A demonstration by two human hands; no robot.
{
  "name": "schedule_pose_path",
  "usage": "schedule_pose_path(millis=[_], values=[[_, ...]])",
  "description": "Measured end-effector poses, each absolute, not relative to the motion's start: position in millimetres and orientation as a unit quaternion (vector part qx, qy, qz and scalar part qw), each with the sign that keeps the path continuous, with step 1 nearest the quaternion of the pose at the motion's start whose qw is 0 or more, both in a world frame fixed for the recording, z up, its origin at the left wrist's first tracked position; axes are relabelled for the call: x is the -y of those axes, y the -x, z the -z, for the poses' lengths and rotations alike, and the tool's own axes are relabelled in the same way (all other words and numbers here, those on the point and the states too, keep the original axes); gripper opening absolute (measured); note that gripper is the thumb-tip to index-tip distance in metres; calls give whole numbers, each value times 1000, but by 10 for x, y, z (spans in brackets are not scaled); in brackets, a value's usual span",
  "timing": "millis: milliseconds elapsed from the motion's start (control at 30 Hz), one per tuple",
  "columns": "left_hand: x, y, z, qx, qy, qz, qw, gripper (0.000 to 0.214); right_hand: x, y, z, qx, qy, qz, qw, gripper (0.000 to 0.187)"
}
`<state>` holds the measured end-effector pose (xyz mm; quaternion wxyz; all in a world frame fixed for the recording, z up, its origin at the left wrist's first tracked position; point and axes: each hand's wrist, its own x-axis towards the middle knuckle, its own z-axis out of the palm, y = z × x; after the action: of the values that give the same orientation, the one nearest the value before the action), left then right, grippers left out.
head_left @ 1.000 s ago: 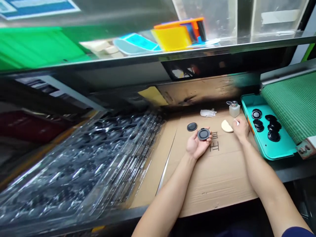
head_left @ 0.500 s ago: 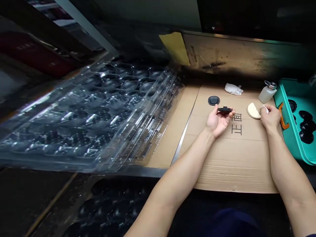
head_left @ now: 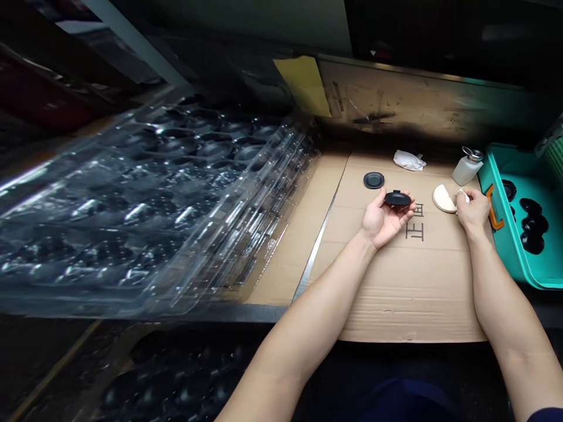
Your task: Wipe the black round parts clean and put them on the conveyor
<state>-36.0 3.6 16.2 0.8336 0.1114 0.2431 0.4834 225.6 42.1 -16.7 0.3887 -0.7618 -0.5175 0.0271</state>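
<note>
Over the cardboard sheet (head_left: 396,281), my feed showed the left hand (head_left: 382,220) palm up, its fingers (head_left: 408,205) lightly curled under one black disc (head_left: 397,198), seen edge-on, its long axis running sideways. The right hand (head_left: 472,211) pinched a small white swab tip (head_left: 461,194), just beside a cream sponge (head_left: 444,198). I counted one more disc (head_left: 373,180) lying on the cardboard and four in the teal tray (head_left: 505,170).
</note>
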Motion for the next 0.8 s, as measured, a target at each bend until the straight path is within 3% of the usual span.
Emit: schedule_pose_path(millis=[200, 367, 600, 800], values=[[-93, 275, -13, -278, -188, -474, 814, 50, -391, -2259, 151, 533, 733, -14, 423, 39], [-90, 182, 44, -294, -234, -454, 808, 50, -527, -2236, -251, 538, 714, 60, 444, 38], [-73, 166, 49, -281, -234, -454, 812, 46, -1140, -2446, -1003, 528, 797, 46, 289, 19], [-87, 138, 14, -274, -218, -458, 817, 46, -1425, -2656, -1196, 626, 759, 52, 172, 11]])
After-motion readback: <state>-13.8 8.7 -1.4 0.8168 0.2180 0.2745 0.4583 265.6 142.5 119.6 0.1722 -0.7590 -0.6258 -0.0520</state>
